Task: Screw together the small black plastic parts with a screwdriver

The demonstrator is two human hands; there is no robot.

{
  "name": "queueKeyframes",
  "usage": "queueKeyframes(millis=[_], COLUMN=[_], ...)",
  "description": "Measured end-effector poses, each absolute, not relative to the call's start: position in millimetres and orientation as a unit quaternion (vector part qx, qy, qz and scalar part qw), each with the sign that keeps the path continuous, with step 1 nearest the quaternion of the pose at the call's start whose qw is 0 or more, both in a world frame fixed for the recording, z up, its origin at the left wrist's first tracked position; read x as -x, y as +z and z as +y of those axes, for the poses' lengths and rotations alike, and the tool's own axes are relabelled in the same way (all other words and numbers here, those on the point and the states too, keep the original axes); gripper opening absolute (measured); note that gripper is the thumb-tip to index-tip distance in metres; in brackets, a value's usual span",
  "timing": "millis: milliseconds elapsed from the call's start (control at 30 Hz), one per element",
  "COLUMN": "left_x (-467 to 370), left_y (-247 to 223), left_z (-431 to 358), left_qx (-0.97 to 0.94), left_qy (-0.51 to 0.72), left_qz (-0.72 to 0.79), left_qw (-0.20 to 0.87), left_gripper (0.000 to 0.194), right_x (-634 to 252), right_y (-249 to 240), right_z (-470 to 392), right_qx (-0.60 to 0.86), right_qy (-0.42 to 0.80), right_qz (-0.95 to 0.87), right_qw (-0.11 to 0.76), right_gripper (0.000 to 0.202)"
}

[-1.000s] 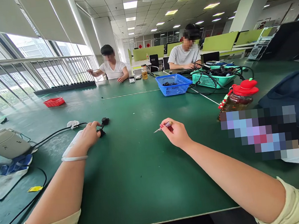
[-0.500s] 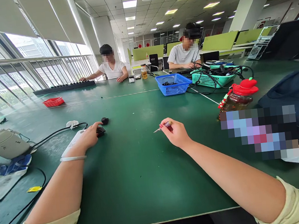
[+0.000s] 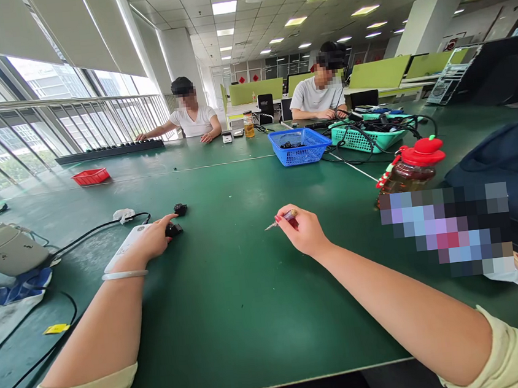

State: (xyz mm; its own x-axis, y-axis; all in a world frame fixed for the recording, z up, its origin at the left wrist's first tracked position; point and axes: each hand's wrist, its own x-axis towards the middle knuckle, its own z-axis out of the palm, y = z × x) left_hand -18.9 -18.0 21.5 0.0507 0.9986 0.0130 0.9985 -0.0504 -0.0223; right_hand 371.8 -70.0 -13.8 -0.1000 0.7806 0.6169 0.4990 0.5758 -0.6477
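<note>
My left hand (image 3: 154, 238) rests near a white power strip (image 3: 126, 250), closed around the near end of a small black block (image 3: 174, 229). The index finger reaches over it toward a second small black block (image 3: 180, 209), which lies just beyond. Whether the finger touches that second block I cannot tell. Above the middle of the green table (image 3: 226, 321), my right hand (image 3: 305, 229) is closed on a slim screwdriver (image 3: 290, 216). Its thin metal shaft points left and slightly down, and fingers cover part of the reddish handle.
A blue basket (image 3: 300, 147) and a green basket (image 3: 366, 137) with cables stand ahead. At right are a red-lidded bottle (image 3: 416, 168) and a dark bag (image 3: 506, 171). Left lie a red tray (image 3: 90, 177), cables and a cloth (image 3: 10, 316). Two people sit across the table.
The view has shifted very slightly. Both hands keep their places and their grips, and the objects on the table stay where they were.
</note>
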Motion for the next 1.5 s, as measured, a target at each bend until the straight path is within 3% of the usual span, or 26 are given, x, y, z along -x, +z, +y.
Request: queueKeyframes(millis=[300, 433, 633, 1100, 1500], left_x=[-18, -84, -163, -176, -174], left_y=[37, 43, 15, -19, -19], left_z=[-23, -34, -36, -24, -23], left_qx=[0.706, 0.781, 0.847, 0.813, 0.803], left_qy=[-0.113, -0.191, -0.198, -0.266, -0.263], left_qz=[-0.699, -0.593, -0.475, -0.468, -0.467], left_qw=[0.025, -0.038, -0.133, -0.223, -0.259], left_gripper=[0.05, 0.049, 0.046, 0.035, 0.045], right_x=[-371, -372, -372, -366, -358], right_y=[-9, -3, 1, -10, -14], right_z=[-72, -75, -81, -76, -77], right_qx=[0.441, 0.424, 0.416, 0.4, 0.307], right_qy=[0.125, 0.101, 0.069, 0.056, -0.127], right_qz=[-0.72, -0.712, -0.707, -0.763, -0.867], right_qw=[0.521, 0.551, 0.568, 0.505, 0.372], right_gripper=[0.024, 0.02, 0.025, 0.017, 0.019])
